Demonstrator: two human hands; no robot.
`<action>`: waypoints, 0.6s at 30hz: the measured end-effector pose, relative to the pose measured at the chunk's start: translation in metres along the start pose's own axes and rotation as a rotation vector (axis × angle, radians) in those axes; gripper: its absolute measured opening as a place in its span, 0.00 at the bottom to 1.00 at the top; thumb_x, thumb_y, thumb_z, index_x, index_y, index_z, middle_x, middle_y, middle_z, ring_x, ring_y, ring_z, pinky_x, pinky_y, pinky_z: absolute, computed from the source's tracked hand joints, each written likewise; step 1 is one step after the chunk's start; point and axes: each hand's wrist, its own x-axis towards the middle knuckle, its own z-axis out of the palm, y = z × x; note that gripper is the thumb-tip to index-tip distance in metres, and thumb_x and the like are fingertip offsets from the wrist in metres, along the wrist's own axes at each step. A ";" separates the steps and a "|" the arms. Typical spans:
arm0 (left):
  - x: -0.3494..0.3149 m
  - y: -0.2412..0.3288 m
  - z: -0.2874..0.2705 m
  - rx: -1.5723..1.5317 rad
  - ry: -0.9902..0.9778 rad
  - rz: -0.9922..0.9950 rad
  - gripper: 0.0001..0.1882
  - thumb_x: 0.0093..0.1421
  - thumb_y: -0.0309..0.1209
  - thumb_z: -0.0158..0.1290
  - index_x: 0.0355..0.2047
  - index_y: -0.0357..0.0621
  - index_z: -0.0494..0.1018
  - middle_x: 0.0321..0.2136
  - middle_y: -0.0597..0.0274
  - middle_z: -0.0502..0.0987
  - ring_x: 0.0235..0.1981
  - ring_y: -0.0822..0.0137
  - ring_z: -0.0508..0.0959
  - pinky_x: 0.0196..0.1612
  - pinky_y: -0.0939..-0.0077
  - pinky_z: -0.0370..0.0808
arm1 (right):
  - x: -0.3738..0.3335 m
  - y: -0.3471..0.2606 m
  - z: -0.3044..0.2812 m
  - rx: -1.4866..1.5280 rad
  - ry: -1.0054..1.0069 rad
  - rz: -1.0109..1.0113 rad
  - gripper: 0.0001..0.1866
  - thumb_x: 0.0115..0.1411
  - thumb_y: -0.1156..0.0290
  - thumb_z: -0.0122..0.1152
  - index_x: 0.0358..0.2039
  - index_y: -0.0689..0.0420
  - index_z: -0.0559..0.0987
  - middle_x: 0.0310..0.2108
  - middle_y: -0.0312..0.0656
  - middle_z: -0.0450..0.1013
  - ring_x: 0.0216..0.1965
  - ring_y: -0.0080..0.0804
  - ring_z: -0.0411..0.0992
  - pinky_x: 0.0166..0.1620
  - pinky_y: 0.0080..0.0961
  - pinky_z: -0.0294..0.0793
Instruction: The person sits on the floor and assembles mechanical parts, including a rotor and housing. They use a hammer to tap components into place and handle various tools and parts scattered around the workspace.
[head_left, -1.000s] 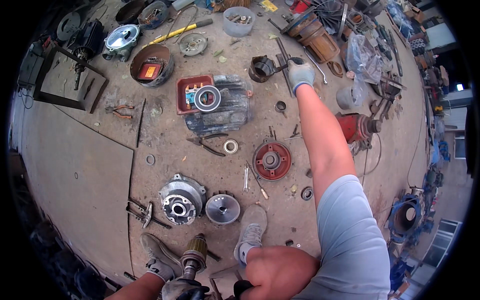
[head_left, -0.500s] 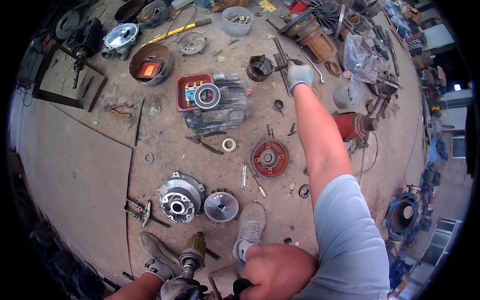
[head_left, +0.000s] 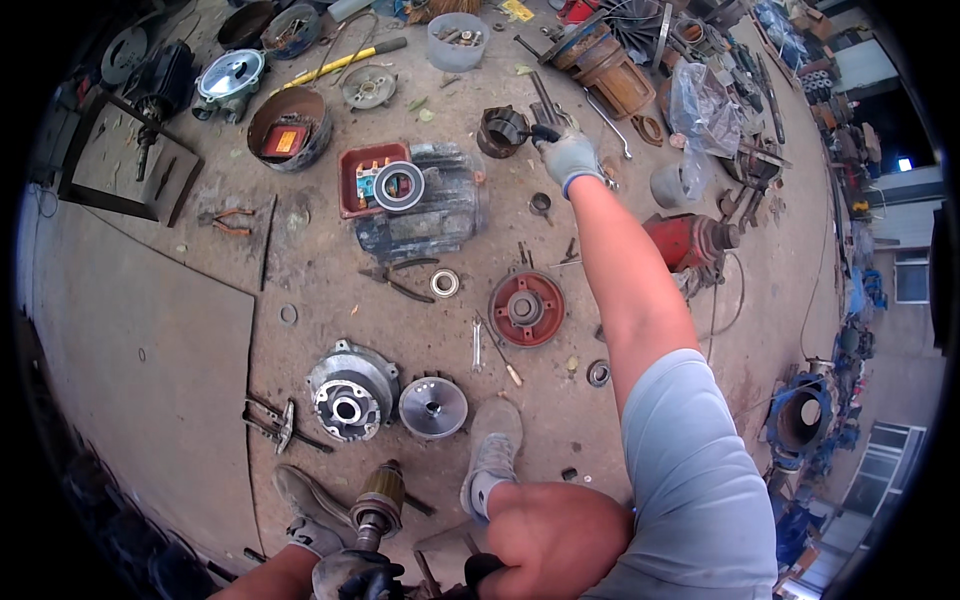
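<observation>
My left hand (head_left: 350, 578), in a grey glove with black-coated fingers, is closed around the shaft of a motor rotor (head_left: 381, 494) at the lower edge. The rotor's copper-coloured windings point up and away from me. At arm's length, my right hand (head_left: 568, 158), gloved the same way, has its fingers closed at the short handle of a small dark metal pot (head_left: 502, 133). The pot stands upright on the floor. Flat metal bars (head_left: 545, 100) lie just beyond that hand, and a wrench (head_left: 609, 122) lies to their right.
A finned motor housing (head_left: 425, 205) with a bearing on it sits mid-floor. Nearby are a red end cover (head_left: 526, 307), pliers (head_left: 398, 278), a silver flanged housing (head_left: 352, 390), a metal disc (head_left: 433, 407), a gear puller (head_left: 285, 425) and a red tool (head_left: 690, 245).
My right hand has moved left and slightly nearer, onto the pot's handle. My left hand keeps its hold on the rotor. The whole view has shifted a little.
</observation>
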 end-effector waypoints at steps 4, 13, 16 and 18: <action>-0.002 0.005 0.001 -0.035 0.009 0.008 0.05 0.64 0.21 0.57 0.34 0.41 0.83 0.34 0.54 0.88 0.34 0.51 0.85 0.39 0.58 0.81 | -0.015 0.007 -0.010 -0.194 -0.064 -0.076 0.18 0.64 0.57 0.71 0.54 0.40 0.89 0.46 0.51 0.85 0.51 0.51 0.82 0.55 0.44 0.80; -0.037 -0.012 0.018 0.066 -0.056 0.109 0.03 0.61 0.22 0.59 0.32 0.45 0.82 0.34 0.54 0.86 0.36 0.50 0.85 0.42 0.55 0.81 | -0.062 0.054 -0.024 0.516 0.219 0.036 0.19 0.66 0.62 0.72 0.57 0.49 0.87 0.45 0.46 0.86 0.36 0.38 0.84 0.44 0.35 0.83; -0.059 -0.049 0.023 0.045 -0.054 0.210 0.16 0.49 0.33 0.63 0.39 0.43 0.88 0.27 0.55 0.84 0.27 0.52 0.84 0.37 0.62 0.82 | -0.112 0.049 -0.033 1.339 0.313 0.080 0.18 0.71 0.65 0.67 0.59 0.51 0.86 0.42 0.37 0.86 0.34 0.34 0.83 0.39 0.29 0.82; -0.067 -0.037 0.035 0.019 0.067 0.205 0.14 0.49 0.31 0.67 0.38 0.47 0.87 0.26 0.56 0.83 0.25 0.50 0.83 0.33 0.59 0.80 | -0.160 0.029 -0.074 1.563 0.171 0.181 0.17 0.74 0.68 0.64 0.61 0.52 0.83 0.38 0.30 0.82 0.32 0.28 0.78 0.37 0.24 0.80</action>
